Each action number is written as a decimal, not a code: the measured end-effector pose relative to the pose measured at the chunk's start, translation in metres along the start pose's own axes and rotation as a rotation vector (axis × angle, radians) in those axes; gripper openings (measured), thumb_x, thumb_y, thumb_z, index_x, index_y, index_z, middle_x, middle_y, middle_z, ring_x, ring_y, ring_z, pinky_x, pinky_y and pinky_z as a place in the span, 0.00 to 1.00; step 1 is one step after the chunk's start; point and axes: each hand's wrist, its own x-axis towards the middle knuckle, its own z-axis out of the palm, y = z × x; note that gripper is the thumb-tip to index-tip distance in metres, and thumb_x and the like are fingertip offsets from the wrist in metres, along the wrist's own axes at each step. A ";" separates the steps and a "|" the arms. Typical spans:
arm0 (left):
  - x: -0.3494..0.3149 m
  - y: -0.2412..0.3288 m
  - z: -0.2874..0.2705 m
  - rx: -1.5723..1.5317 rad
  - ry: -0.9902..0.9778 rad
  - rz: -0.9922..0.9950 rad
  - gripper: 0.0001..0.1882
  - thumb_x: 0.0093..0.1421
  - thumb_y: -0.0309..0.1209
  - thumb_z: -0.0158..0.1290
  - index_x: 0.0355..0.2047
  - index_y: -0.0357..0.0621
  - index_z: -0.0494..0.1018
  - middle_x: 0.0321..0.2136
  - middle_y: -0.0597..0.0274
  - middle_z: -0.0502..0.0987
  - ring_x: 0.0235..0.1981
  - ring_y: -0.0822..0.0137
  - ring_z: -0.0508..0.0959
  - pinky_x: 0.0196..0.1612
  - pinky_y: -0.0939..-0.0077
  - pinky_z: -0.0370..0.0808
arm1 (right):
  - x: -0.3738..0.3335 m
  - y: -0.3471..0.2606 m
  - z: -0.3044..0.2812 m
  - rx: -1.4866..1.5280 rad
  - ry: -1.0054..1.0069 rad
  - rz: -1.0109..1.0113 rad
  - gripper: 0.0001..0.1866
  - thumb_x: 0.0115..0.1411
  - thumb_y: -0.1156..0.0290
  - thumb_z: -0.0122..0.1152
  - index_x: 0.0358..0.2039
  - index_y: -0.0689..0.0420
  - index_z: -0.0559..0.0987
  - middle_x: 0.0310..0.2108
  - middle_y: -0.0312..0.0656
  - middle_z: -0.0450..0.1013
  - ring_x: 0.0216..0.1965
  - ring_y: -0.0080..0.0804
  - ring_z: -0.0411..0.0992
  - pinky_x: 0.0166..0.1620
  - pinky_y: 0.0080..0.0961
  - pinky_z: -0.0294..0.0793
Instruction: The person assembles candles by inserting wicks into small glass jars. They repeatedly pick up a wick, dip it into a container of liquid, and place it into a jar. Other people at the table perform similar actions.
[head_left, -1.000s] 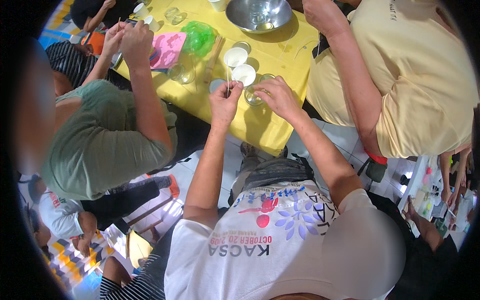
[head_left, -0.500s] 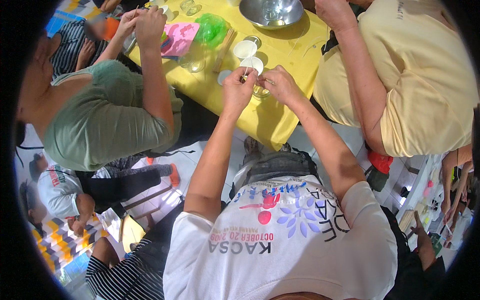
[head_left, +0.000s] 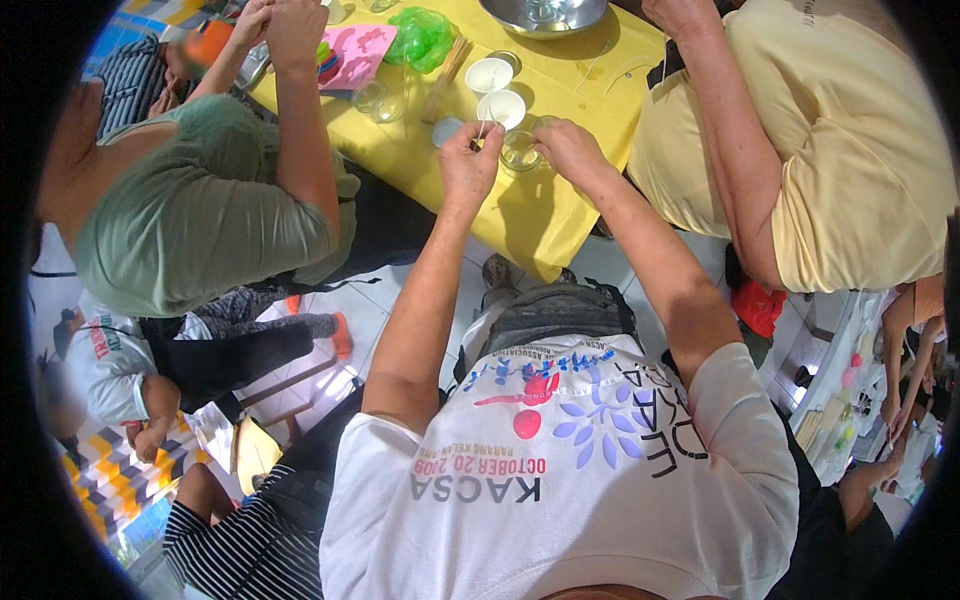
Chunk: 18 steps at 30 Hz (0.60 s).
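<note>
My left hand (head_left: pixel 468 165) is raised over the near edge of the yellow table (head_left: pixel 540 215), its fingers pinched on a thin pale stick (head_left: pixel 482 128) that points up. My right hand (head_left: pixel 568 150) is just to its right, with its fingers curled round a small clear cup (head_left: pixel 520 152) that stands on the table. Two small white bowls (head_left: pixel 488 75) (head_left: pixel 502 107) sit just beyond my hands. The stick's lower end is hidden by my fingers.
A person in a green top (head_left: pixel 200 210) leans over the table's left side, hands raised. A person in a yellow shirt (head_left: pixel 830 150) stands at the right. On the table are a metal bowl (head_left: pixel 545 12), a pink mould (head_left: pixel 355 55), green plastic (head_left: pixel 420 35) and a clear glass (head_left: pixel 375 97).
Both my hands came together over the clear cup half a second ago and are now slightly apart. The left hand keeps the stick upright. The view has tipped further toward the table.
</note>
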 end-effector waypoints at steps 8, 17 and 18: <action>-0.013 -0.003 -0.008 0.018 0.038 -0.016 0.11 0.55 0.34 0.59 0.31 0.36 0.77 0.18 0.73 0.71 0.19 0.82 0.65 0.23 0.85 0.64 | -0.005 -0.013 -0.014 -0.091 -0.065 0.136 0.09 0.54 0.69 0.53 0.29 0.59 0.78 0.31 0.49 0.73 0.36 0.46 0.73 0.39 0.40 0.71; -0.029 -0.017 -0.005 -0.007 0.065 -0.044 0.10 0.53 0.33 0.58 0.31 0.37 0.78 0.22 0.59 0.78 0.19 0.73 0.70 0.27 0.76 0.70 | -0.046 -0.009 -0.008 0.247 0.161 0.305 0.09 0.56 0.69 0.54 0.30 0.62 0.77 0.27 0.52 0.75 0.32 0.51 0.74 0.37 0.41 0.72; -0.029 -0.018 -0.004 -0.008 0.068 -0.046 0.10 0.53 0.33 0.58 0.31 0.37 0.78 0.22 0.59 0.78 0.20 0.73 0.71 0.28 0.76 0.70 | -0.047 -0.008 0.000 0.294 0.189 0.322 0.09 0.56 0.69 0.55 0.30 0.62 0.77 0.26 0.52 0.75 0.31 0.50 0.74 0.37 0.40 0.72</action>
